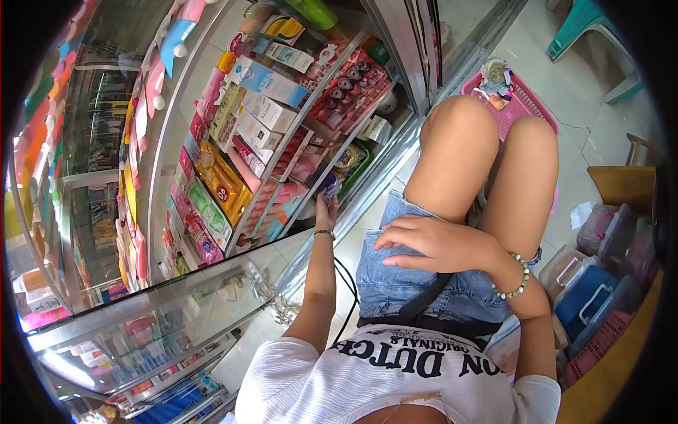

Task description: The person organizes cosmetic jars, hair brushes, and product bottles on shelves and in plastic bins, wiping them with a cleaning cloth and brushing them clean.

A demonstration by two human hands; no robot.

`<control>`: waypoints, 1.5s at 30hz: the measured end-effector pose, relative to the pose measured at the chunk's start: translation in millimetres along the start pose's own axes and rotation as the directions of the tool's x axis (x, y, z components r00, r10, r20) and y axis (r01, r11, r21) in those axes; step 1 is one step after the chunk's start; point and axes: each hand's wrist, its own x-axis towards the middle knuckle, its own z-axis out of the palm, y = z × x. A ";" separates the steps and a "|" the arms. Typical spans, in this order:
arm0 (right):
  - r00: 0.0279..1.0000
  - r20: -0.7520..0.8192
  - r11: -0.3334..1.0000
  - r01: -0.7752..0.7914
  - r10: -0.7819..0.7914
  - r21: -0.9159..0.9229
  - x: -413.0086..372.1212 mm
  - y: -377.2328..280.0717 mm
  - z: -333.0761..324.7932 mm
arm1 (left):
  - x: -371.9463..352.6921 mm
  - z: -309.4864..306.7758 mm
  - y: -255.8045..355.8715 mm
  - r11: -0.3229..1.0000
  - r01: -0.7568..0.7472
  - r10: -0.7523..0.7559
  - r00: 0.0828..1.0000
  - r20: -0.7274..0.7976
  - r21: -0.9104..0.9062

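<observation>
My left hand (326, 210), a dark bracelet at its wrist, reaches into the lower shelf of a glass display cabinet (395, 152). Its fingers appear closed at a small dark-blue item (330, 184), whose kind is too small to make out. Beside it lies a green tray (359, 169) with small packs, and pink and orange packs (286, 192) are on the other side. My right hand (431, 244) lies flat on my denim shorts (395, 283), its fingers apart, holding nothing; a beaded bracelet circles that wrist.
Above that shelf stand white boxes (267, 112), a blue-and-white box (265, 81) and a yellow pack (220, 180). A pink basket (526, 106) sits beyond my knees. Plastic bins (590, 304) stand to my right, and a teal stool (583, 32) is at the far right.
</observation>
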 end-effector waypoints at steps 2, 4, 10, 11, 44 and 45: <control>1.000 -0.008 1.000 0.012 -0.012 -0.018 0.3 0.5 0.3 | 5.4 -1.0 0.4 1.000 0.002 -0.002 1.000 0.004 -0.003; 1.000 -0.011 1.000 0.012 -0.012 -0.023 1.0 -0.7 -1.3 | 8.4 -4.3 -0.7 0.995 -0.060 0.062 0.998 0.018 -0.076; 1.000 -0.009 1.000 0.011 -0.011 -0.026 1.3 -1.4 -0.9 | 4.2 19.1 0.3 0.994 -0.014 0.000 0.992 -0.125 -0.111; 1.000 -0.006 1.000 0.012 -0.012 -0.026 1.3 -1.3 -0.7 | 7.3 18.2 -1.3 0.989 -0.006 -0.015 0.990 -0.143 -0.145; 0.995 0.091 0.999 -0.032 0.035 -0.040 4.9 -6.7 -3.5 | -20.4 7.2 -36.0 0.998 0.059 -0.060 0.965 -0.253 -0.014; 0.996 0.085 0.998 -0.023 0.028 -0.052 4.5 -6.6 -2.9 | -18.0 2.2 -43.3 0.995 0.097 -0.093 0.980 -0.174 0.014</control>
